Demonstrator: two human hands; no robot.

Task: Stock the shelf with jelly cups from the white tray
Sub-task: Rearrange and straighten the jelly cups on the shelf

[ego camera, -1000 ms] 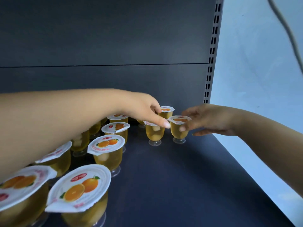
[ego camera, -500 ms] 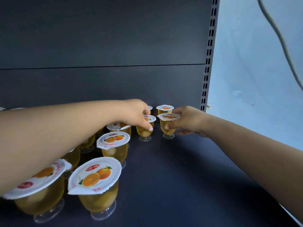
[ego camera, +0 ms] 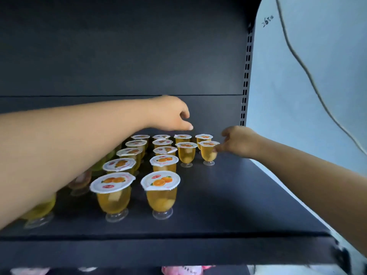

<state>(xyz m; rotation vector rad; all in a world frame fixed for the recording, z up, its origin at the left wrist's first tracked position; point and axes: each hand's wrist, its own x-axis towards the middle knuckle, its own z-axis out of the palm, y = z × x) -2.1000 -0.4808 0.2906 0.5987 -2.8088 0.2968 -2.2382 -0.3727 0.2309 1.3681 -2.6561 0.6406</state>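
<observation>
Several orange jelly cups with white fruit-printed lids stand in rows on the dark shelf [ego camera: 228, 195], from the front cup [ego camera: 160, 193] to the back wall. My left hand [ego camera: 170, 114] hovers above the back row, fingers loosely curled, holding nothing. My right hand [ego camera: 238, 141] is beside the rightmost jelly cup [ego camera: 208, 154] in the second row from the back. A fingertip touches that cup's side and the thumb is lifted away from it. A neighbouring cup [ego camera: 186, 154] stands just to its left. The white tray is out of view.
Greenish cups [ego camera: 39, 209] stand partly hidden under my left forearm. A slotted upright post [ego camera: 245, 86] bounds the shelf on the right, with a pale wall and a hanging cable [ego camera: 297, 56] beyond. Pink packets [ego camera: 182, 270] show below the shelf's front lip [ego camera: 158, 249].
My left hand let go of its cup and rose above the back row. My right hand loosened its pinch on the right cup. The camera pulled back.
</observation>
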